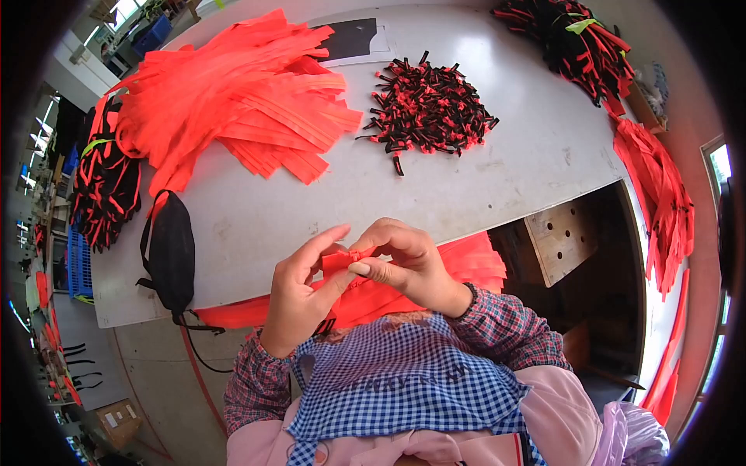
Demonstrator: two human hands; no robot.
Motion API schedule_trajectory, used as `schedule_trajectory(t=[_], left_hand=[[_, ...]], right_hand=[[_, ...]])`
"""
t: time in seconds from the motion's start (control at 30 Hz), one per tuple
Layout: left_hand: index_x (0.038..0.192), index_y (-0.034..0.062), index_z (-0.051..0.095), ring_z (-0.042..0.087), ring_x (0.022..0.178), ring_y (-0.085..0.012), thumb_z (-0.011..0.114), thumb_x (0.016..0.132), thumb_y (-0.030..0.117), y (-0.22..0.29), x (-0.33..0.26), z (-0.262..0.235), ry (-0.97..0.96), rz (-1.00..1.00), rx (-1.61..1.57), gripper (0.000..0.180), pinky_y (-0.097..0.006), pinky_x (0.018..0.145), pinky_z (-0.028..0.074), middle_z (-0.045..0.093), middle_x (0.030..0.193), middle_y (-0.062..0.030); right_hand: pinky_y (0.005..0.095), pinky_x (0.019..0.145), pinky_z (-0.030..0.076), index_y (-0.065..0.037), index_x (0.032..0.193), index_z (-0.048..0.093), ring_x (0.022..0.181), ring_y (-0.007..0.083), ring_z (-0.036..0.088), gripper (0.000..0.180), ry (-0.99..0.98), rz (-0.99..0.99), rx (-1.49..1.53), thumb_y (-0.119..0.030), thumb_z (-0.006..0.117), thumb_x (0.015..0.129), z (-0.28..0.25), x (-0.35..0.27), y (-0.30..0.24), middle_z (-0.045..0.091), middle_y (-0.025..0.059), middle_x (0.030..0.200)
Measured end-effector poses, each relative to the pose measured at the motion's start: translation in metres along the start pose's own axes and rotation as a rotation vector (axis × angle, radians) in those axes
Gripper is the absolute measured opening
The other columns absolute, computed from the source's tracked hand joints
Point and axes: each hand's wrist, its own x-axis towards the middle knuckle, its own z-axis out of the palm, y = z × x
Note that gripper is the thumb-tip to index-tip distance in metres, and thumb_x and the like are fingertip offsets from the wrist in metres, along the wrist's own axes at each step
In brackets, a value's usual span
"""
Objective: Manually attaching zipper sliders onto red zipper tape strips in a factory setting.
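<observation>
In front of my chest, my left hand [301, 291] and my right hand [408, 262] are close together, both pinching one bright red-orange fabric strip [336, 262]. Its end looks folded or knotted between the fingertips; the fingers hide the detail. Under my hands, more red-orange strips [470, 262] lie across my lap, over a blue checked apron [388, 380]. Beyond them on the white table [443, 190] sits a heap of small black-and-red pieces [427, 105].
A large pile of red-orange strips [241, 101] covers the table's far left. A black pouch [171, 252] hangs by the left edge. Black-and-red bundles [563, 46] lie far right; red strips [657, 202] drape down that side. An open compartment [606, 287] is at the right.
</observation>
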Motion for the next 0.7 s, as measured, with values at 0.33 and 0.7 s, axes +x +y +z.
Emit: schedule_trajectory(t=[0.33,0.7], left_hand=[[0.097,-0.0018,0.072,0.067,0.079,-0.0166,0.071,0.08,-0.007,0.001,-0.003,-0.002,-0.04,0.112,0.105,0.017,-0.028,0.069,0.053,0.07,0.088,-0.0108],[0.096,-0.0009,0.072,0.066,0.08,-0.0169,0.07,0.08,-0.007,-0.009,0.001,-0.005,-0.084,0.128,0.053,0.017,-0.028,0.071,0.052,0.068,0.087,-0.0088]], right_hand=[[0.0324,0.07,0.053,-0.005,0.103,0.071,0.082,0.0225,0.064,0.026,-0.079,-0.492,-0.623,-0.01,0.08,0.079,-0.005,-0.006,-0.009,0.064,0.0087,0.09],[0.032,0.07,0.053,-0.003,0.102,0.071,0.082,0.0217,0.065,0.021,-0.097,-0.427,-0.527,-0.009,0.078,0.083,-0.006,-0.009,-0.005,0.065,0.0091,0.091]])
